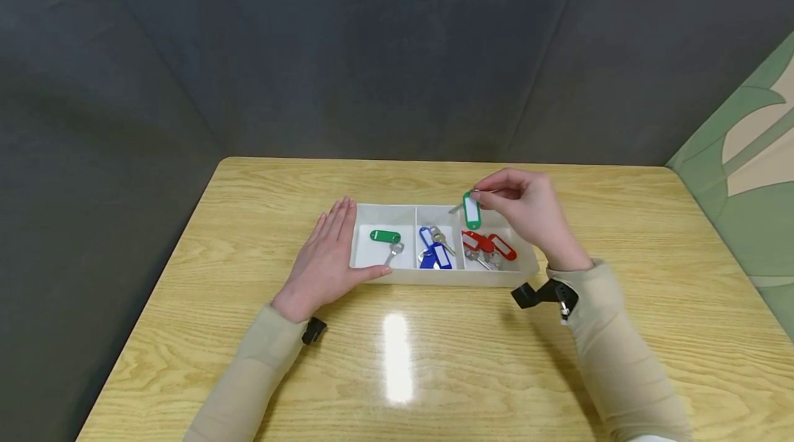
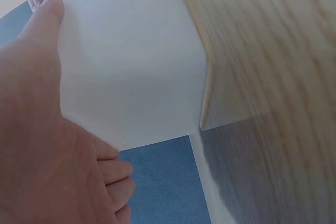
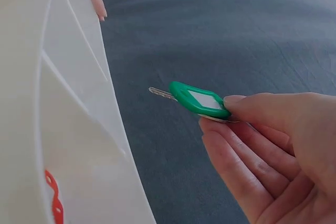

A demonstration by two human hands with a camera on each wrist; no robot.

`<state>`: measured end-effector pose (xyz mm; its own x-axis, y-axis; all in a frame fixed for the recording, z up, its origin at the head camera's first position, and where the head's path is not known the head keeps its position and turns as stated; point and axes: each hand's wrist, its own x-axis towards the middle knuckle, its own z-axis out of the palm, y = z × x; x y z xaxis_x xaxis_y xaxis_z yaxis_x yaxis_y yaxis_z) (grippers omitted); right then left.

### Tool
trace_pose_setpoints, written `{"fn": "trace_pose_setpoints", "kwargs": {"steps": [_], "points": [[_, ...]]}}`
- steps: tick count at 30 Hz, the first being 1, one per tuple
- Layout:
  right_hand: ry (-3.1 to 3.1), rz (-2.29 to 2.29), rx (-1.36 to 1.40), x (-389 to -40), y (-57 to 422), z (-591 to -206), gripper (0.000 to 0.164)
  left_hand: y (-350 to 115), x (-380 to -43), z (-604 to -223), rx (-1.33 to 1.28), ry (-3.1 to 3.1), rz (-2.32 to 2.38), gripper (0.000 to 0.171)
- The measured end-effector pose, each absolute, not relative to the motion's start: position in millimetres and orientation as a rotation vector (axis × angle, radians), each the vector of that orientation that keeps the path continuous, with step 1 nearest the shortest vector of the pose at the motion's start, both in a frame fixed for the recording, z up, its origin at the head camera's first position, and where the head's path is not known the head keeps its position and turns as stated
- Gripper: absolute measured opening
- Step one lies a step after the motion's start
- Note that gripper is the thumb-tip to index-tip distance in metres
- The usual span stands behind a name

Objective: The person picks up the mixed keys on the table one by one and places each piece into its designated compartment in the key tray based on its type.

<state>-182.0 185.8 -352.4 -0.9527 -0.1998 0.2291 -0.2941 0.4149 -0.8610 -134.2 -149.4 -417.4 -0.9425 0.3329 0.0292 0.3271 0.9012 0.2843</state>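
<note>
My right hand (image 1: pixel 527 211) pinches a key with a green tag (image 1: pixel 473 211) between thumb and fingers, above the back edge of a white three-compartment tray (image 1: pixel 446 278). In the right wrist view the key's blade (image 3: pixel 161 93) sticks out past the tag. My left hand (image 1: pixel 325 249) rests against the tray's left end, fingers straight, thumb along the front rim. Inside the left compartment lies a key (image 1: pixel 395 250) with another green tag (image 1: pixel 381 236). Keys with blue tags (image 1: pixel 442 256) fill the middle one; keys with red tags (image 1: pixel 502 247) lie in the right one.
The tray stands on a light wooden table (image 1: pixel 471 359), towards its far side. Behind the table rises a dark cloth backdrop (image 1: pixel 372 56). A green leaf-patterned surface (image 1: pixel 763 152) borders it on the right.
</note>
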Motion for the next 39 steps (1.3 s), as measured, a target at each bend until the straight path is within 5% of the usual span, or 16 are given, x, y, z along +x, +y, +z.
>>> {"fn": "trace_pose_setpoints", "kwargs": {"steps": [39], "points": [[-2.545, 1.699, 0.575, -184.7, 95.5, -371.7, 0.008, -152.4, -132.0, -418.5, 0.524, 3.052, 0.45, 0.126]]}}
